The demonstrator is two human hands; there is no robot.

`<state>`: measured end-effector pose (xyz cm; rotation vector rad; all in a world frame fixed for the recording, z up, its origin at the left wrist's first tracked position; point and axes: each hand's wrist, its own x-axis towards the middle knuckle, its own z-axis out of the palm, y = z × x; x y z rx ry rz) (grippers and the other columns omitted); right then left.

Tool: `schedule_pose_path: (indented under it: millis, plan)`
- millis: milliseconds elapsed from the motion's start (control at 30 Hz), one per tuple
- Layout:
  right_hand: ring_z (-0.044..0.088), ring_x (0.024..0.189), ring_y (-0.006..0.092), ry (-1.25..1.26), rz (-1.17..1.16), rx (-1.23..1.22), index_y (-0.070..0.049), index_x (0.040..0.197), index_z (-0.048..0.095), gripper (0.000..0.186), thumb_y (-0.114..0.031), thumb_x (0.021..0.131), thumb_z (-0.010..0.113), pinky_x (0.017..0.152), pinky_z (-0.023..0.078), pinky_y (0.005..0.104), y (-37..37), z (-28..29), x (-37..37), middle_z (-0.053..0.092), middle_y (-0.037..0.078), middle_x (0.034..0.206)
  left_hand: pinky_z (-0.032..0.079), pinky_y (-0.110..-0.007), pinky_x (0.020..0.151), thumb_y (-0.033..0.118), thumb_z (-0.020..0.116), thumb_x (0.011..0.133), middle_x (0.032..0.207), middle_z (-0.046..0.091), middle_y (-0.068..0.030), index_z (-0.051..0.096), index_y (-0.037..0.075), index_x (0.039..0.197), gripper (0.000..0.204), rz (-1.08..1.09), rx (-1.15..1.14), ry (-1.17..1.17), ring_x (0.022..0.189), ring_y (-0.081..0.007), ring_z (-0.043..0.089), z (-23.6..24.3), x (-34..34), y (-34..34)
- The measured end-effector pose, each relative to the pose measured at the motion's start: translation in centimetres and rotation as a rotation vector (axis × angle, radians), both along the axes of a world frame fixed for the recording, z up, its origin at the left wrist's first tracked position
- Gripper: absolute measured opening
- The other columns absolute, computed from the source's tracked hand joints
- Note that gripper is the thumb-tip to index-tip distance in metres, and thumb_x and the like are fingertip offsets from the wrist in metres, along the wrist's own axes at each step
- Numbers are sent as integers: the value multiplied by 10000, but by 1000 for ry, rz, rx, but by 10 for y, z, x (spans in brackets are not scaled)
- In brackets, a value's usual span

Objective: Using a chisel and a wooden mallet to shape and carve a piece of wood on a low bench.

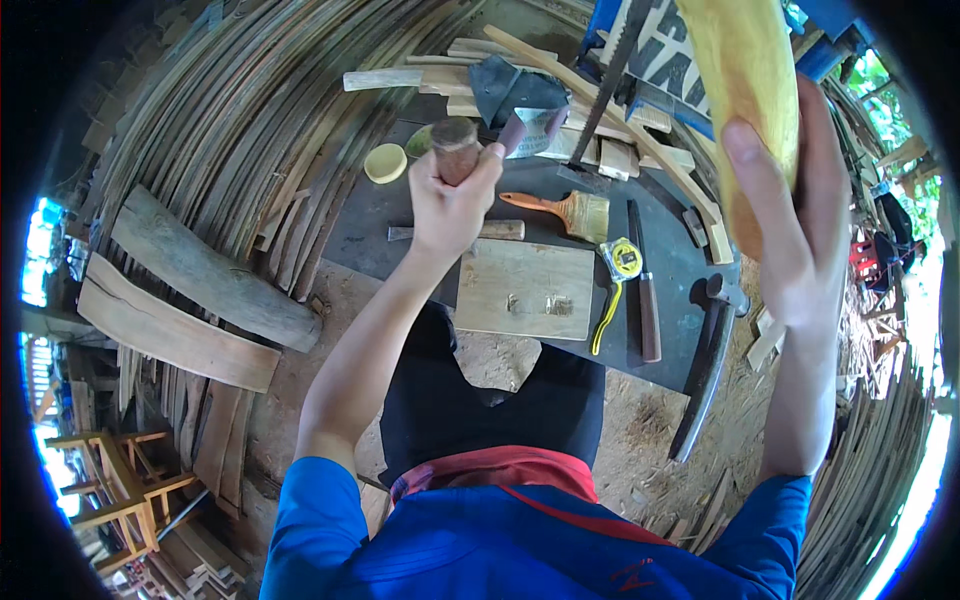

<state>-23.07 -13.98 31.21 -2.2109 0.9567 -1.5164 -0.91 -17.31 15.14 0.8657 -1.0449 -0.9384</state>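
Note:
My left hand (450, 205) is closed around an upright brown wooden handle (455, 140) above the dark work table (360, 235); its lower end is mostly hidden. My right hand (805, 230) grips a long yellow wooden piece (740, 55) raised at the upper right, thumb along its side. Below my left hand lie a flat wooden board (515, 275) and a wooden-handled tool (505, 228). Near them are a paintbrush (555, 208), a yellow tape measure (625, 260), a long file (648, 310) and a small cream round container (385, 162).
A hammer (715, 330) lies at the table's right edge. A saw (605, 90), wood offcuts (480, 50) and a dark folded sheet (500, 90) are at the back. Stacked planks (200, 110) and curved boards (210, 270) fill the left, beside a wooden frame (110, 490). More slats (870, 480) stand right.

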Motion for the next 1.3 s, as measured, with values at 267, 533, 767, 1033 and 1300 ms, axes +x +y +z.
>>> schedule_pose_path:
  millis: [267,533,767,1033,1300]
  plan:
    - [587,610,166,346,165,169,8,1105,567,341,-286,950,644,513,416,342,-5,14,35,640,93,799,365,-214,597,37,672,886,730,568,64,630,15,827,75,-54,-28,-96,678,-14,462,-18,8,-5]
    - [637,742,263,297,196,182,13,1170,545,522,-431,920,661,647,490,383,-11,13,40,635,187,898,354,-210,577,25,677,880,699,555,69,621,16,819,83,-33,-45,-96,669,-5,455,-6,1,-5]
    - [605,646,189,119,226,254,13,1114,587,449,-409,964,599,595,464,326,-6,25,45,629,104,789,357,-197,538,60,690,871,635,541,63,597,4,791,135,-38,-60,-121,621,13,451,-3,-2,-1]
    - [621,645,250,285,115,102,30,1126,588,430,-347,923,632,578,491,379,-16,23,28,663,170,934,402,-215,603,30,693,845,712,588,43,617,-2,825,85,-88,-76,-118,673,-15,479,-1,-10,-3]
    - [615,639,231,760,28,341,-54,1260,586,463,-392,944,612,578,462,354,-17,14,40,651,123,765,406,-210,601,62,698,848,697,602,53,622,5,810,103,-132,25,-136,663,-5,499,-4,2,-7]
